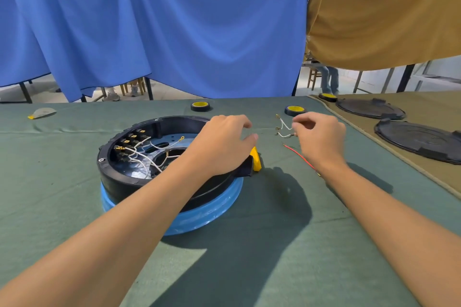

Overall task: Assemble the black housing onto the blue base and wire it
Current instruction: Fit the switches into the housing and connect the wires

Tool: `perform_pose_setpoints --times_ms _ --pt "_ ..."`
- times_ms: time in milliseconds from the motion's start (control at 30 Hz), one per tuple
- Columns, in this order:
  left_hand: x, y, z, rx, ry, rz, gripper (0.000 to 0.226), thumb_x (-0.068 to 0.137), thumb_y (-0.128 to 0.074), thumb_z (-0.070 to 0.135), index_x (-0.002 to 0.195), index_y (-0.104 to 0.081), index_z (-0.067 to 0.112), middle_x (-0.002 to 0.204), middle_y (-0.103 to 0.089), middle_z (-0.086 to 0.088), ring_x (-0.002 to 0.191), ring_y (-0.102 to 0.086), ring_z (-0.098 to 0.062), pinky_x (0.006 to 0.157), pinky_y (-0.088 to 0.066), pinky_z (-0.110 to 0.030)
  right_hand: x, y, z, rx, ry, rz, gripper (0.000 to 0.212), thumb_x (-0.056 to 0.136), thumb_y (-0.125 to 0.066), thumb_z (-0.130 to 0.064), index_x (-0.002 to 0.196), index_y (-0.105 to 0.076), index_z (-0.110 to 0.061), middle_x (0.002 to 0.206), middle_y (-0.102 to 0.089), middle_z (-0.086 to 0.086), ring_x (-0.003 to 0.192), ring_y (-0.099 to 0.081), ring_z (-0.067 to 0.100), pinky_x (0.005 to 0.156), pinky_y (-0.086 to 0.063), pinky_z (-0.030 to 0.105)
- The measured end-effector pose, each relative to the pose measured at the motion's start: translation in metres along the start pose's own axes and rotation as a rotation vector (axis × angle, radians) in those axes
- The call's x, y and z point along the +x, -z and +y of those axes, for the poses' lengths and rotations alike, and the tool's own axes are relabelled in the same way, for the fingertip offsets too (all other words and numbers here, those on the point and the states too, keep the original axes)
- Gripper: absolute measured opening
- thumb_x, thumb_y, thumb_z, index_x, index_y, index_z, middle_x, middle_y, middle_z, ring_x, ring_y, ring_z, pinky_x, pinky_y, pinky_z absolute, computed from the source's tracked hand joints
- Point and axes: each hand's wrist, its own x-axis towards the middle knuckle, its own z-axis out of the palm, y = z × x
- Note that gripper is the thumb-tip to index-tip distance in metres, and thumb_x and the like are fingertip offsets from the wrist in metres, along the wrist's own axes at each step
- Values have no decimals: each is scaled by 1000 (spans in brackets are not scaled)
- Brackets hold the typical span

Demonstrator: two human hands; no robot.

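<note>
Head view shows us the black housing (117,182) seated open side up on the blue base (212,209), left of centre on the green cloth (274,232), so we judge the mounting step done. Wiring looks partly done: several white wires (139,154) run from the terminals (129,139) on the left inner wall into the middle, and 1 ring-ended lead lies loose inside.

Our left hand (222,142) hangs over the housing's right rim with fingers curled and thumb out. We cannot tell whether it holds anything. Our right hand (321,137) is beside the housing, well to its right, thumb and forefinger pinched on the near ends of the loose white leads (283,127), whose brass terminals point away to the left. A red wire (298,154) lies on the cloth beneath that wrist. These leads and the red wire look like what is left to connect.

The housing is round, so it has no real long axis. Its yellow tab (256,159) sticks out to the right, toward the loose leads. The red wire runs diagonally, far-left to near-right.

We also see 3 tape rolls (200,106) and 2 black lids (419,139).
</note>
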Motion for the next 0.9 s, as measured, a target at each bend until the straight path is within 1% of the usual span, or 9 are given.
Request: perform_pose_setpoints --times_ms 67,133,267,433,533,600,700,800,900 --pt "-1 1 -1 -69 13 48 41 101 -48 30 140 -49 15 138 -57 -1 123 -53 -20 101 -40 -32 1 0 -7 307 -173 -66 12 83 -69 -3 81 -74 -14 79 -73 3 71 -70 17 73 -56 27" --pt "0 2 -2 -113 32 100 42 102 -48 27 141 -45 14 138 -57 -1 121 -54 -20 101 -43 -33 -1 1 -16 596 -311 -150 16 81 -71 4 80 -72 -12 81 -72 8 72 -70 20 67 -58 26" --pt "0 5 -4 -177 91 193 41 102 -48 27 141 -44 13 129 -61 -1 117 -56 -23 99 -46 -41 -4 2 -33 915 -433 -221 18 80 -69 10 92 -69 -4 89 -71 13 77 -69 20 64 -57 24" --pt "-1 7 -4 -254 150 301 35 103 -47 31 133 -54 15 114 -68 1 107 -60 -23 93 -50 -45 -12 2 -49 1010 -431 -334 23 82 -65 10 101 -67 -2 83 -72 9 74 -70 17 64 -58 24" --pt "-1 9 -4 -288 146 375 25 103 -47 27 111 -66 14 100 -70 0 91 -63 -24 83 -53 -45 -16 2 -57 1016 -413 -365 25 82 -65 11 103 -66 -2 80 -72 9 72 -70 17 65 -58 24" --pt "-3 10 -3 -342 140 404 20 102 -48 24 101 -66 14 91 -71 3 85 -63 -22 79 -53 -46 -18 2 -63 1009 -412 -363 25 81 -65 12 102 -66 -2 81 -72 10 71 -70 17 64 -58 24" --pt "-6 11 -2 -441 138 403 14 99 -50 20 101 -63 18 83 -69 10 79 -64 -18 75 -54 -46 -22 -1 -68 987 -436 -339 23 81 -65 13 100 -66 0 82 -71 13 68 -70 16 61 -57 22" --pt "-7 12 0 -438 103 406 19 97 -50 23 94 -67 16 81 -69 9 79 -64 -16 76 -53 -44 -26 -4 -71 970 -471 -308 22 81 -66 14 100 -65 3 84 -70 16 70 -69 17 65 -59 23" --pt "-7 12 -1 -328 64 434 31 101 -49 29 90 -70 8 81 -70 -2 81 -63 -23 79 -51 -45 -29 -5 -76 1008 -500 -281 18 80 -65 15 94 -65 4 83 -70 16 72 -69 20 69 -60 25"
